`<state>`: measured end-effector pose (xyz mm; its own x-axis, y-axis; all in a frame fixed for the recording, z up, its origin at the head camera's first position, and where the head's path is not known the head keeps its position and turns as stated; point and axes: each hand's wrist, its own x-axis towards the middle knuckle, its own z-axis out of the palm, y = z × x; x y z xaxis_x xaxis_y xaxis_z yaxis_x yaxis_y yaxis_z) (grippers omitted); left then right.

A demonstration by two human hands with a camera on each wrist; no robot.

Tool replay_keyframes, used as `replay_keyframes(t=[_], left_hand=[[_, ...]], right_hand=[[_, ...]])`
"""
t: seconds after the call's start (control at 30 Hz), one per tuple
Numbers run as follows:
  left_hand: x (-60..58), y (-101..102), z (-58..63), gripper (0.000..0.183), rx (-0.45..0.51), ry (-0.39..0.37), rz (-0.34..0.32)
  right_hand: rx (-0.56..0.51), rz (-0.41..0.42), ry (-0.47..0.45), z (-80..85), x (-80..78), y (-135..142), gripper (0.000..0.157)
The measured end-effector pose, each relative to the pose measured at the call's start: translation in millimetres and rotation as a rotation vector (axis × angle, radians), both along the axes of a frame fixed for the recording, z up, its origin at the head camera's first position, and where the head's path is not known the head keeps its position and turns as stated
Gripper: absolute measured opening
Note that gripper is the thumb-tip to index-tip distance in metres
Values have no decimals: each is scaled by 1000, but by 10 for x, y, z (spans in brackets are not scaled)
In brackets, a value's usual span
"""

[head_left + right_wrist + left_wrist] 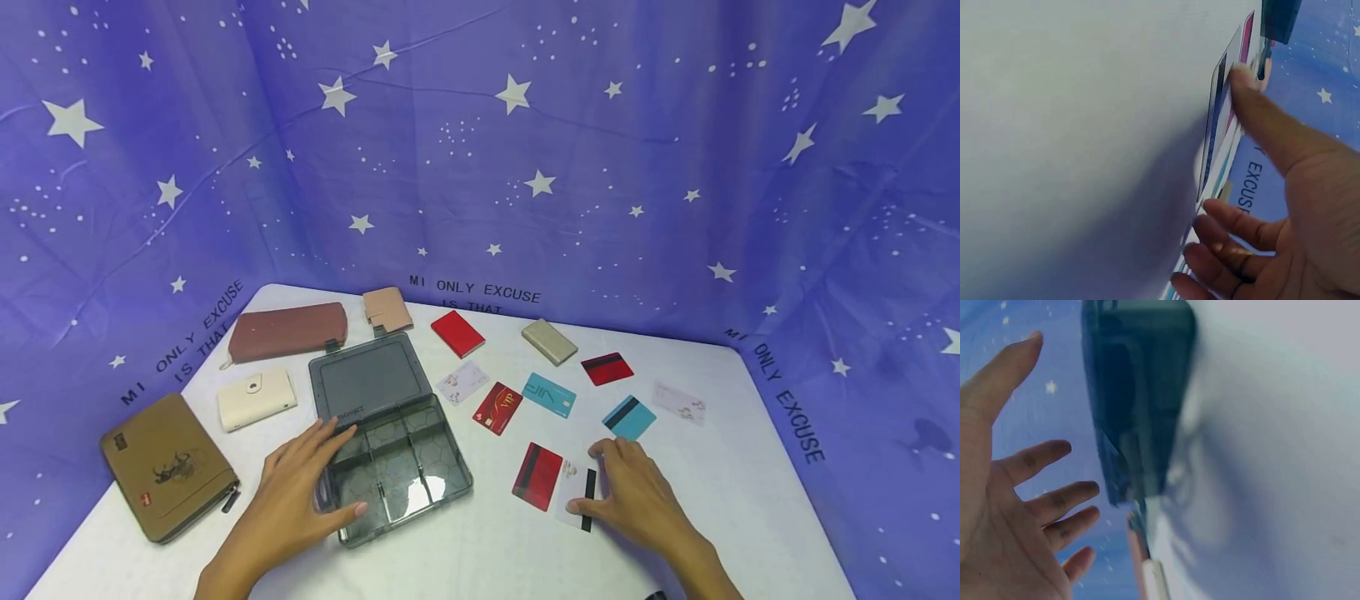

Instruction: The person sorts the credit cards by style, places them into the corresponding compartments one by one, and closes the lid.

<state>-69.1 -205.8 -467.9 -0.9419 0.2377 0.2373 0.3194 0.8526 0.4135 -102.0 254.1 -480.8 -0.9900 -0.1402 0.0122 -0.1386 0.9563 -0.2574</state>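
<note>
In the head view, my left hand [296, 492] is spread at the left side of a smoky clear compartment box [405, 467], its lid raised at the back. The left wrist view shows this palm [1007, 531] with fingers apart and nothing held, beside the blurred box [1135, 394]. On the right, my right hand [637, 492] reaches over a white card [572, 487] with a black stripe; the thumb touches its face. In the right wrist view the fingers [1235, 222] are bent loosely near the card's edge [1215, 131]. Left of that card lies a red striped card [537, 477].
Behind lie a red VIP card [498, 408], blue cards [550, 395], a red booklet [458, 333] and a gold case [550, 341]. On the left are a brown zip case [168, 471], a cream wallet [257, 400], a maroon purse [288, 331] and a pink wallet [387, 309].
</note>
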Motion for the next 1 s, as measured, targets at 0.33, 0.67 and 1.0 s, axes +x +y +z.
replay_keyframes(t=[0.33, 0.67, 1.0], left_hand=[[200, -184, -199, 106, 99, 10, 56], [125, -226, -216, 116, 128, -17, 0], [68, -206, -188, 121, 132, -59, 12]], right_hand=[[-229, 38, -73, 46, -94, 36, 57], [-611, 133, 69, 285, -152, -217, 29], [-793, 245, 53, 465, -230, -952, 22]])
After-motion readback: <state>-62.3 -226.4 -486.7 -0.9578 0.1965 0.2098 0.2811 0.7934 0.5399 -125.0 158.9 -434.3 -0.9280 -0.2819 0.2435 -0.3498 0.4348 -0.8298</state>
